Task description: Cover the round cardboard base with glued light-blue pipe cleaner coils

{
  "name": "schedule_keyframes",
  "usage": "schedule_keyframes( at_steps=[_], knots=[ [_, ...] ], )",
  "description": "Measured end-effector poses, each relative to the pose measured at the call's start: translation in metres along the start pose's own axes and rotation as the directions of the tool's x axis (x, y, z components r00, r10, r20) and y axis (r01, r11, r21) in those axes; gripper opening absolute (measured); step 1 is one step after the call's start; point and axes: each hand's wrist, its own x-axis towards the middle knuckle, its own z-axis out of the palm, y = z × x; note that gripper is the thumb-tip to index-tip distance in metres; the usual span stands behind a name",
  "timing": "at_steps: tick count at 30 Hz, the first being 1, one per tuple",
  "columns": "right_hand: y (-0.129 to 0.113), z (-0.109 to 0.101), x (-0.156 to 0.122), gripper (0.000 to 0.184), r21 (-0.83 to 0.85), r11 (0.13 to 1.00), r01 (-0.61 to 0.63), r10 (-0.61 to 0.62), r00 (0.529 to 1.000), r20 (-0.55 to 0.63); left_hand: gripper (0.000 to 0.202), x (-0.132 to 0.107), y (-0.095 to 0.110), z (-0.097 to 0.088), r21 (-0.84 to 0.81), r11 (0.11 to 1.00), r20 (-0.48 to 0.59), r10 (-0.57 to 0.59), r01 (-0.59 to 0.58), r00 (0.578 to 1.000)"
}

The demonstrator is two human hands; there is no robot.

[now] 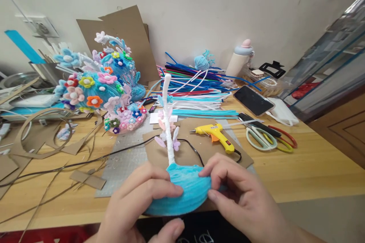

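Observation:
A rounded blue piece wrapped in fuzzy pipe cleaners (189, 180) is held at the table's front edge. My left hand (137, 197) grips its left side, with fingers across the top and the thumb below. At its right edge my right hand (239, 193) pinches with thumb and fingers; whether a loose strand is between them I cannot make out. From the blue piece rises a white wrapped stem (168, 133), bearing small pink, lilac and blue flowers and leaves. Behind it, a yellow glue gun (215, 133) lies on a brown cardboard sheet (186, 125).
Flower-covered blue models (105, 87) stand at back left, near cardboard scraps (88, 178). Coloured pipe cleaners (194, 83) are piled by the wall. Scissors (261, 138), a phone (253, 100) and a bottle (239, 60) are on the right. A black cord (114, 155) crosses the table.

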Motion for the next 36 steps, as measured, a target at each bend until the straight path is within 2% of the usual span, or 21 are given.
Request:
schedule_keyframes(
  at_steps=[4, 9, 11, 13, 18, 24, 28, 32, 36],
  knots=[
    [-0.003, 0.001, -0.001, 0.014, -0.066, 0.998, 0.024, -0.024, 1.000, -0.011, 0.025, -0.001, -0.005, 0.000, -0.010, 1.000, 0.021, 0.006, -0.006, 1.000],
    [-0.010, 0.005, 0.004, 0.014, -0.096, 0.995, 0.040, -0.041, 0.999, -0.003, 0.017, 0.002, -0.006, 0.000, 0.020, 0.998, -0.033, 0.067, -0.066, 0.997],
    [-0.012, 0.005, 0.005, 0.014, -0.104, 0.994, 0.043, -0.042, 0.999, 0.010, 0.015, 0.003, -0.005, -0.001, 0.040, 0.998, -0.036, 0.046, -0.044, 0.998],
    [-0.014, 0.005, 0.006, 0.014, -0.121, 0.991, 0.061, -0.059, 0.998, 0.025, 0.020, 0.004, -0.003, -0.002, 0.082, 0.997, -0.024, 0.011, -0.009, 1.000],
    [-0.015, 0.006, 0.008, 0.014, -0.155, 0.985, 0.082, -0.076, 0.996, 0.044, 0.019, 0.008, 0.001, -0.002, 0.238, 0.965, -0.013, 0.115, -0.109, 0.993],
    [-0.016, 0.007, 0.007, 0.013, -0.181, 0.978, 0.103, -0.093, 0.994, 0.065, 0.011, 0.013, 0.011, 0.000, 0.275, 0.961, -0.033, 0.052, -0.041, 0.998],
    [-0.014, 0.005, 0.007, 0.015, -0.170, 0.982, 0.081, -0.074, 0.996, 0.047, 0.022, 0.003, 0.006, -0.005, 0.168, 0.985, -0.059, -0.021, 0.031, 0.998],
    [-0.012, 0.003, 0.009, 0.016, -0.152, 0.988, 0.040, -0.035, 0.999, 0.036, 0.029, -0.009, -0.006, -0.010, 0.045, 0.995, -0.038, -0.092, 0.093, 0.995],
    [-0.013, 0.003, 0.010, 0.017, -0.137, 0.990, 0.030, -0.027, 0.999, 0.026, 0.034, -0.014, -0.013, -0.008, -0.012, 0.996, -0.035, -0.088, 0.088, 0.995]
  ],
)
